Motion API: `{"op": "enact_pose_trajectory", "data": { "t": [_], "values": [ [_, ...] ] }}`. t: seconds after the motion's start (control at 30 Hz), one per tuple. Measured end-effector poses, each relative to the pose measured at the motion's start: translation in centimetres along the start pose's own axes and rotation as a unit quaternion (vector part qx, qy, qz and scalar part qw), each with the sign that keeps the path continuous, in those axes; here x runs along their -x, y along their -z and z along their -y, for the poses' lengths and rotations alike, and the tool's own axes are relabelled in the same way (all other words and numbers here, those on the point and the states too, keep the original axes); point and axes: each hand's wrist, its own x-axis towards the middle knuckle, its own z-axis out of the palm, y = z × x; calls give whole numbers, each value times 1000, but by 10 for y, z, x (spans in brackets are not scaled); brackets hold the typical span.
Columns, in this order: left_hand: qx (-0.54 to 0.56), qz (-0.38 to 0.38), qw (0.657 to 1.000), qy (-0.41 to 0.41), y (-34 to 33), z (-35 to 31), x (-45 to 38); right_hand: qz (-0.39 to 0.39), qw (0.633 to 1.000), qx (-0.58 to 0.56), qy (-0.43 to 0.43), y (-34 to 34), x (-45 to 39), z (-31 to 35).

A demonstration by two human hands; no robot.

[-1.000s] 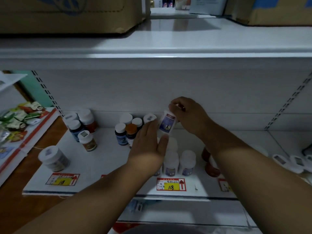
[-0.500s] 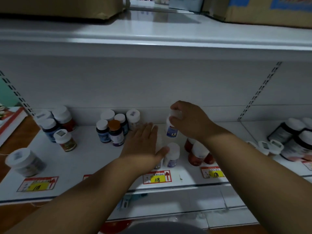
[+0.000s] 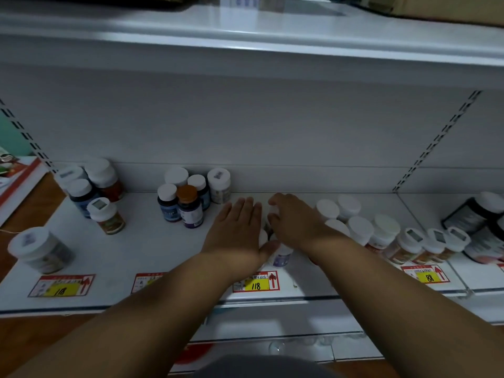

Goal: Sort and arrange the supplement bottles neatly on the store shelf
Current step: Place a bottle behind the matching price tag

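Small white supplement bottles with purple labels stand in a row mid-shelf; the front one [image 3: 282,257] shows under my hands. My left hand [image 3: 236,231] lies flat, fingers straight, against the left side of that row. My right hand [image 3: 293,221] curls over a white-capped bottle [image 3: 273,210] at the back of the row, set low on the white shelf [image 3: 152,249]. Most of the row is hidden by both hands.
A cluster of dark bottles, one orange-capped [image 3: 189,205], stands behind-left. More bottles sit far left [image 3: 105,215], with a wide jar [image 3: 41,249] near the front. White-capped bottles [image 3: 360,227] and dark jars [image 3: 474,214] fill the right. An upper shelf [image 3: 245,36] overhangs.
My right hand has brought the white bottle down from mid-air onto the back of the row. My left hand stayed flat beside the row. The view shifted right.
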Motion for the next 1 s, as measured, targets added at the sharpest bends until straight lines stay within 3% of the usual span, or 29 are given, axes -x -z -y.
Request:
{"op": "enact_pose_trajectory", "data": {
  "t": [0.23,0.4,0.63,0.8,0.93,1.0],
  "values": [
    [7,-14,1000,-9,1,1,1,-38,999,3,8,-15,7,-1],
    [23,-9,1000,-17,2,4,1,-16,999,39,5,-9,-2,-3],
    [174,-71,982,16,19,22,7,-39,997,43,42,5,-36,18],
    [206,-124,970,47,25,42,14,12,997,36,70,4,-83,65],
    [212,-119,967,81,25,55,20,52,995,50,67,-12,-108,80],
    [198,-125,968,87,25,60,21,37,996,44,71,-20,-115,80]
  ]
}}
